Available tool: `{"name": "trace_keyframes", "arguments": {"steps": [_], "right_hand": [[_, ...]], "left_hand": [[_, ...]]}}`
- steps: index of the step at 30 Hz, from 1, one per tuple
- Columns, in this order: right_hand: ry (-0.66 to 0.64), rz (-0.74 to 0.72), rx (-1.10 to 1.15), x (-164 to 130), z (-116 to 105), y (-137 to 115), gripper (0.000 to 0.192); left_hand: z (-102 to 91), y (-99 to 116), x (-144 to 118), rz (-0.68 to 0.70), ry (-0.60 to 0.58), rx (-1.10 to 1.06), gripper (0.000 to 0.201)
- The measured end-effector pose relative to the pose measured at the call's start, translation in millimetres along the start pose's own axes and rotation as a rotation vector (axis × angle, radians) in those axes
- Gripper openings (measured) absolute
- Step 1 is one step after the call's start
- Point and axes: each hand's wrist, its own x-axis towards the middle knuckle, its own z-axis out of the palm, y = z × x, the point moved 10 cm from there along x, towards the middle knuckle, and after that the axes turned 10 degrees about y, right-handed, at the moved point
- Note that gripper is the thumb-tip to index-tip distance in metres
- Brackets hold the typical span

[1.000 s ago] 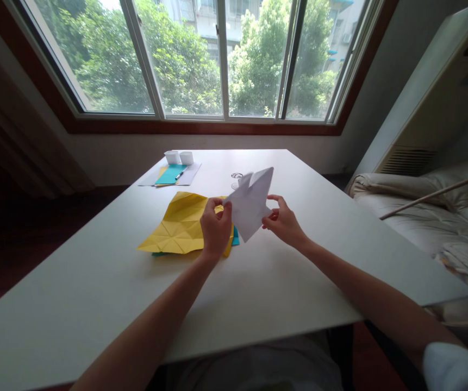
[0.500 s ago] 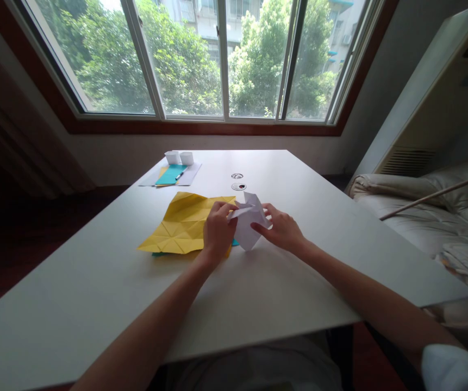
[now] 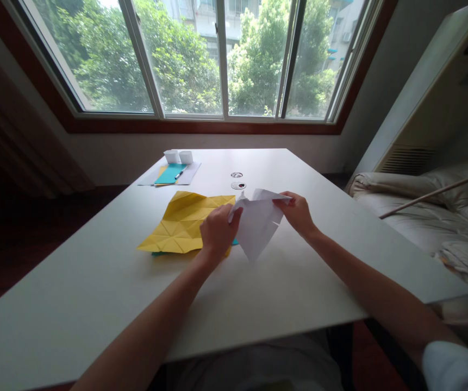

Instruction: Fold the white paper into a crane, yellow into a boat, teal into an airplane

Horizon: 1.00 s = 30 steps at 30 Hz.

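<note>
Between my hands a white sheet of paper (image 3: 257, 225) is held up over the table, partly unfolded, with a corner pointing down toward me. My left hand (image 3: 218, 231) pinches its left edge between thumb and fingers. At the upper right corner, my right hand (image 3: 298, 213) grips the paper the same way. A creased yellow sheet of paper (image 3: 176, 225) lies just left of my left hand, partly behind it. Teal paper (image 3: 159, 253) peeks out from under the yellow one.
Two small white paper boxes (image 3: 179, 157) stand at the table's far left, behind teal paper (image 3: 170, 174) and a pen (image 3: 180, 173). Two round stickers or discs (image 3: 238, 185) lie beyond the white sheet. A sofa (image 3: 405, 201) is right of the white table (image 3: 95, 293).
The white paper has been opened out wider and now hangs as a broader sheet. My right hand has moved right and slightly up with its corner; my left hand has barely shifted.
</note>
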Motion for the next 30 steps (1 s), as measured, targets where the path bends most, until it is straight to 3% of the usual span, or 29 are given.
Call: {"name": "trace_keyframes", "arguments": {"steps": [6, 13, 17, 21, 26, 30], "right_hand": [[0.002, 0.052, 0.009, 11.8, -5.1, 20.5, 0.029], [-0.078, -0.150, -0.456, 7.7, -8.4, -1.5, 0.024], [-0.007, -0.441, -0.725, -4.5, -5.8, -31.7, 0.053], [-0.025, -0.664, -0.972, -21.6, 9.5, -51.7, 0.043], [-0.107, -0.686, -1.003, -30.3, 21.9, -58.3, 0.038], [-0.172, -0.644, -1.031, -29.0, 25.8, -51.6, 0.030]], "left_hand": [[5.7, -32.7, 5.8, -0.257, 0.015, -0.254, 0.026], [10.9, -43.1, 6.1, -0.295, 0.008, -0.279, 0.021], [7.6, -29.7, 4.5, -0.174, -0.002, -0.162, 0.017], [0.5, -1.2, -0.5, 0.078, 0.011, -0.025, 0.017], [1.3, 31.7, -11.3, 0.341, -0.026, 0.000, 0.025], [5.3, 29.2, -10.9, 0.295, -0.044, -0.008, 0.023]]}}
